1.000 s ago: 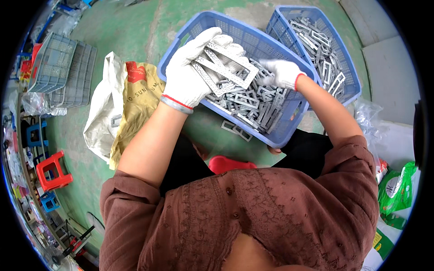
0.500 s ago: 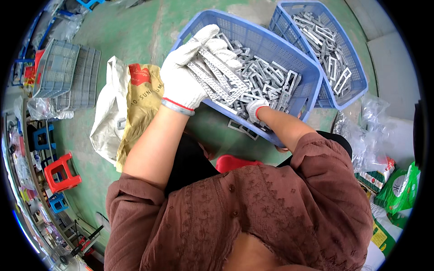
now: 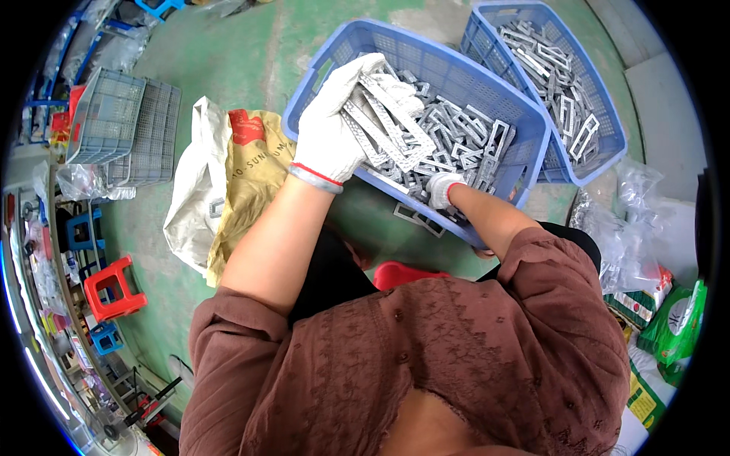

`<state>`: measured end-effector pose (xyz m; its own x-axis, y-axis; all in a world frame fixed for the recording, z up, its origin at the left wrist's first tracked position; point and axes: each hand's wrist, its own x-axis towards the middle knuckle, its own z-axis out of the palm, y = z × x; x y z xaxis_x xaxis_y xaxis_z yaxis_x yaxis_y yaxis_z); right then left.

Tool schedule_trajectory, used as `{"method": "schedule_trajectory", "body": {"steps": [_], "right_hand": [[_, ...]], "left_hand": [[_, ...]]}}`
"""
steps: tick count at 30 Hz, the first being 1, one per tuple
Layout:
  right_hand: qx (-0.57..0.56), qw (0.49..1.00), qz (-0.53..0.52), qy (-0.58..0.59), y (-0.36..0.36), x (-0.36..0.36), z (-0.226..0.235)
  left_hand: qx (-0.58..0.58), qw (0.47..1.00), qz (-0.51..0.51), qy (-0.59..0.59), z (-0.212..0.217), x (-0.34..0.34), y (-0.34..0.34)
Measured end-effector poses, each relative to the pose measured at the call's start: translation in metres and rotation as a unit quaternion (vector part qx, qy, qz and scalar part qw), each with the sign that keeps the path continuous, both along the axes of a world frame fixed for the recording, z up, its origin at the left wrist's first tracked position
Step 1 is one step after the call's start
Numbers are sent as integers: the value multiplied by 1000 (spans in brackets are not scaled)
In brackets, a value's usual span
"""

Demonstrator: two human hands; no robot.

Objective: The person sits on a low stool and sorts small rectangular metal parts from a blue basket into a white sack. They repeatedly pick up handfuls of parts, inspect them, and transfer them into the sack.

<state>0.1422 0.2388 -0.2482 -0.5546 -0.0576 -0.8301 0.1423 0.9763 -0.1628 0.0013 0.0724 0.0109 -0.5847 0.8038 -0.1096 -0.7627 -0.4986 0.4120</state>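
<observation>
Head view, looking down on a seated person in a brown embroidered top.

Left hand (image 3: 332, 125): white knit glove with a red cuff line, raised over the near blue basket (image 3: 327, 83). Fingers wrapped around a stack of flat grey metal frames (image 3: 384, 121), several rectangular open frames held together and tilted, their far ends over the basket's contents. Grip closed on the stack.

Right hand (image 3: 443, 188): same kind of glove, low at the near rim of that basket, reaching down among the loose metal frames (image 3: 464, 137) heaped inside. Fingers curled and partly buried in the pieces; whether they hold one cannot be told.

Near blue basket: plastic lattice walls, tilted toward the person, more than half covered with grey frames lying in all directions. One frame (image 3: 417, 216) lies outside on the green floor (image 3: 228, 53), just below the basket's near edge.

Second blue basket (image 3: 608, 133): just beside the first, at the right, holding a thinner layer of the same frames.

Also present: a white and tan sack (image 3: 228, 190) on the floor left of the left forearm; stacked grey crates (image 3: 125, 125) farther left; a red plastic stool (image 3: 114, 287) at the left edge; clear plastic bags (image 3: 631, 228) and green printed packages (image 3: 673, 327) at the right.
</observation>
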Motion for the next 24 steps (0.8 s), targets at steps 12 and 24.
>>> {"method": "schedule_trajectory", "body": {"steps": [12,24], "right_hand": [[-579,634,-501,111,56,-36,92],[-724,503,-450,142,18,29,302]], "left_hand": [[78,996,-12,-43,20,-6,-5],[137,988,-53,-55,29,0,-20]]}}
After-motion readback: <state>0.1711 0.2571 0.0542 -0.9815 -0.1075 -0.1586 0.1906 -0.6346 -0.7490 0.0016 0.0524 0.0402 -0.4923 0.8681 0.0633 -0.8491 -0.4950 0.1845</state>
